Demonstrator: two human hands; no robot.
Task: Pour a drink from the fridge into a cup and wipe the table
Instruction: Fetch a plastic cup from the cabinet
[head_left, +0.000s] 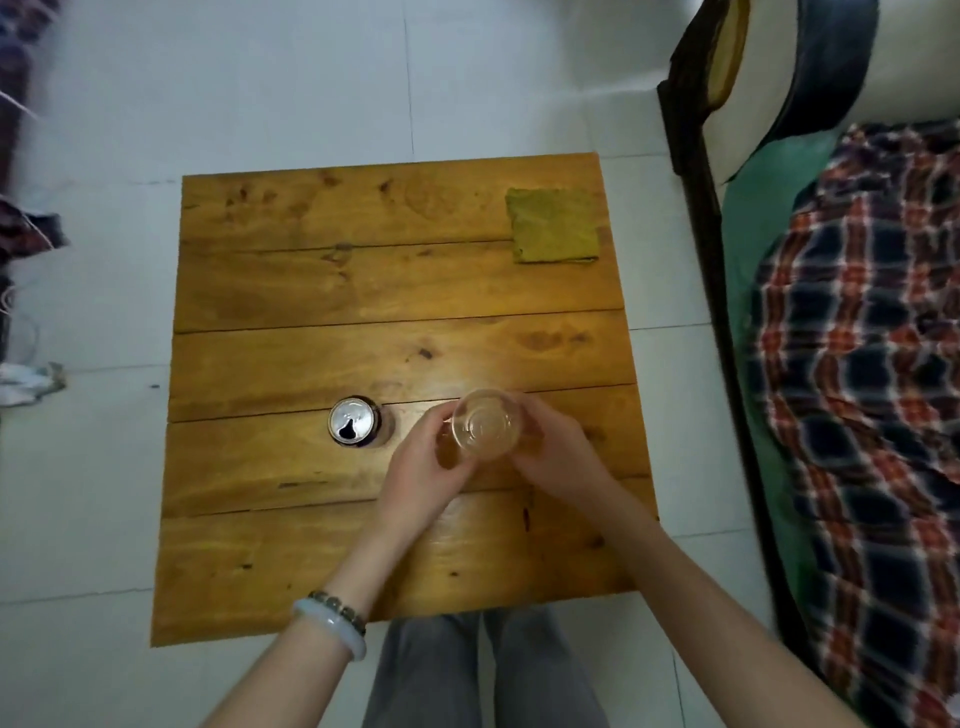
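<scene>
The square plank-topped wooden table (311, 291) is open across its far left and middle; a flat folded olive-green cloth (553, 226) takes the far right corner. Nearer, an opened silver-topped dark drink can (353, 421) stands upright just left of the clear plastic cup (485, 423), which the left hand (431, 467) and right hand (556, 457) hold from either side; only a narrow gap separates can and left hand. A dark wooden bed frame (701, 260) runs close along the table's right edge.
</scene>
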